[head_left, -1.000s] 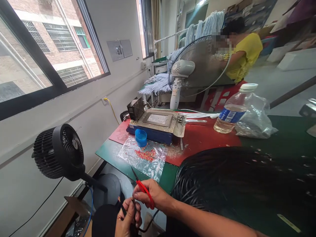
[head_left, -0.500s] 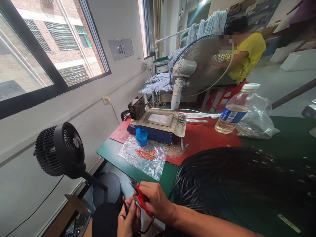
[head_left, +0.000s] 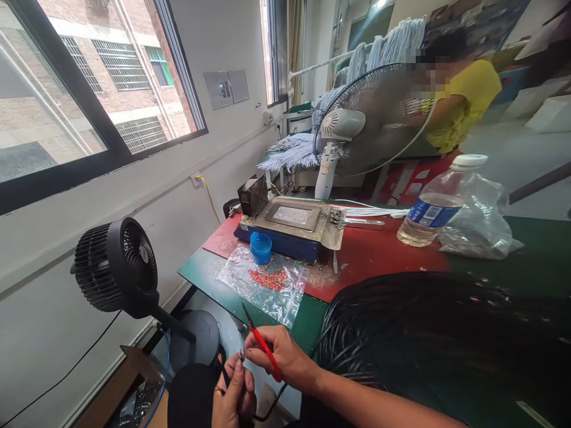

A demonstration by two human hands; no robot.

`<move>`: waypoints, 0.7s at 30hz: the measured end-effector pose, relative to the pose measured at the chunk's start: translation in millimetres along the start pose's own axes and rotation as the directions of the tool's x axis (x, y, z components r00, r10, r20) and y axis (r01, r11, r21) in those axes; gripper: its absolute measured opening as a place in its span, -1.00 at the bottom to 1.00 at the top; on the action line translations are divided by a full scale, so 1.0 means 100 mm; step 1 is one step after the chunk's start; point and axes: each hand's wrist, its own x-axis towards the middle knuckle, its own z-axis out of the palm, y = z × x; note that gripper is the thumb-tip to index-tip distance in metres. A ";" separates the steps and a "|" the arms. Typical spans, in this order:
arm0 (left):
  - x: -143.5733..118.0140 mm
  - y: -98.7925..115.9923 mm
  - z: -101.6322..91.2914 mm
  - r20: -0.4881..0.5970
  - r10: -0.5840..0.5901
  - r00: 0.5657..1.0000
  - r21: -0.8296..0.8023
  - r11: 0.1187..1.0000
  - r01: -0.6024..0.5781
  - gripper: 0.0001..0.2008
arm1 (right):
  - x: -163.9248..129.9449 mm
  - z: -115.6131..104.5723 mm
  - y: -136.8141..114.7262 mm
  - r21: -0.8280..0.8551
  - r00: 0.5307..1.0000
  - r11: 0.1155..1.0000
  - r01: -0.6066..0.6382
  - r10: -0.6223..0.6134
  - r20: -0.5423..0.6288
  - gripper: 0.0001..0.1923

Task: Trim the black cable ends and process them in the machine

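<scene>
My left hand [head_left: 232, 395] is closed around a black cable [head_left: 226, 375] whose thin, coppery-looking wire ends stick out beside the fingers. A small metallic piece [head_left: 241, 355] shows at the left fingertips; its kind is too small to tell. In my right hand [head_left: 288, 361] lies a pair of red-handled scissors [head_left: 264, 345], dark blades pointing up and to the left, away from the cable. The right thumb and index fingertip come close to the metallic piece; whether they touch it, I cannot tell. Both hands are low, in front of the table's near edge.
A large bundle of black cables [head_left: 401, 333] covers the table's right side. Ahead are a clear plastic bag [head_left: 285, 306] with small red and yellow bits, a blue cup [head_left: 261, 249], a hot-plate-like device [head_left: 279, 241] and a bottle [head_left: 430, 217]. A black fan [head_left: 129, 267] stands left; a co-worker [head_left: 473, 107] sits beyond.
The scissors have turned in my right hand, their blades swinging up and away from the left fingertips. My right fingers have come towards the small metallic piece. The whole view has shifted slightly.
</scene>
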 end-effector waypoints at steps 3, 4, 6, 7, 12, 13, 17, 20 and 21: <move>-0.01 0.00 0.01 0.006 0.048 0.999 0.045 0.998 -0.048 -0.66 | 0.00 0.01 -0.01 -0.059 0.999 0.998 0.031 -0.032 -0.006 -0.80; -0.02 0.00 0.02 -0.001 0.057 0.998 0.056 0.997 -0.057 -0.67 | 0.00 0.01 -0.01 -0.075 0.999 0.997 0.036 -0.037 -0.008 -0.81; -0.03 0.00 0.03 -0.014 0.064 0.998 0.073 0.995 -0.063 -0.70 | 0.00 0.01 -0.01 -0.104 0.999 0.994 0.045 -0.046 -0.015 -0.83; -0.03 0.00 0.04 -0.017 0.064 0.998 0.080 0.995 -0.063 -0.71 | 0.00 0.01 -0.01 -0.115 0.998 0.992 0.050 -0.052 -0.019 -0.84; -0.04 -0.01 0.04 0.014 0.070 0.997 0.096 0.993 -0.071 -0.76 | -0.01 0.01 -0.03 -0.094 1.000 0.995 0.027 -0.028 -0.007 -0.86; -0.04 -0.02 0.04 0.016 0.066 0.998 0.089 0.994 -0.067 -0.76 | -0.01 0.01 -0.03 -0.068 1.000 0.998 0.011 -0.011 0.002 -0.86; -0.03 -0.05 0.03 0.054 0.024 0.998 0.045 0.999 -0.027 -0.73 | 0.00 0.02 -0.05 -0.004 0.999 1.000 -0.024 0.025 0.030 -0.84; -0.01 -0.07 0.02 0.095 -0.017 0.995 -0.003 1.000 0.017 -0.68 | 0.00 0.03 -0.05 -0.086 0.999 0.995 0.040 -0.041 -0.012 -0.86; -0.01 -0.07 0.01 0.100 -0.028 0.995 -0.015 0.999 0.029 -0.67 | -0.01 0.03 -0.05 -0.129 0.997 0.989 0.070 -0.075 -0.032 -0.88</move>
